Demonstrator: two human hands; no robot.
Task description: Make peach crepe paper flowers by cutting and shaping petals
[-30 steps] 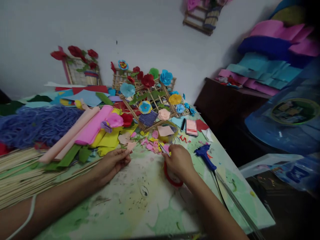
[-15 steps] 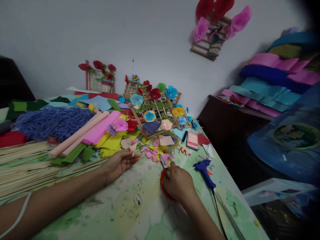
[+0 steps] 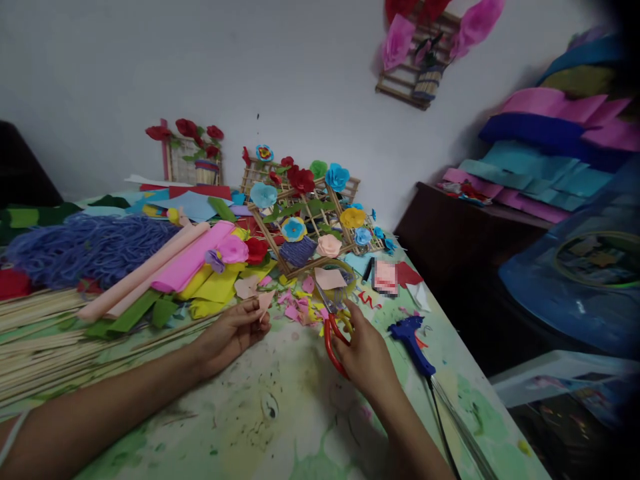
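Pinched between the fingers of my left hand is a small piece of peach paper. My right hand grips red-handled scissors, whose blades point up and away toward the tape roll. A flat peach paper square rests on that roll, by the scissor tips. Pink and yellow paper scraps lie on the table between my two hands. Beyond them leans a stick frame decorated with paper flowers, among them a peach flower.
A blue glue gun with a cord lies right of my right hand. On the left are blue yarn, rolled pink paper and thin wooden sticks. A dark cabinet with stacked coloured paper stands beyond the table's right edge.
My right hand has moved the scissors slightly up and away, toward the peach square on the tape roll. My left hand has shifted a little left, still holding its peach piece.
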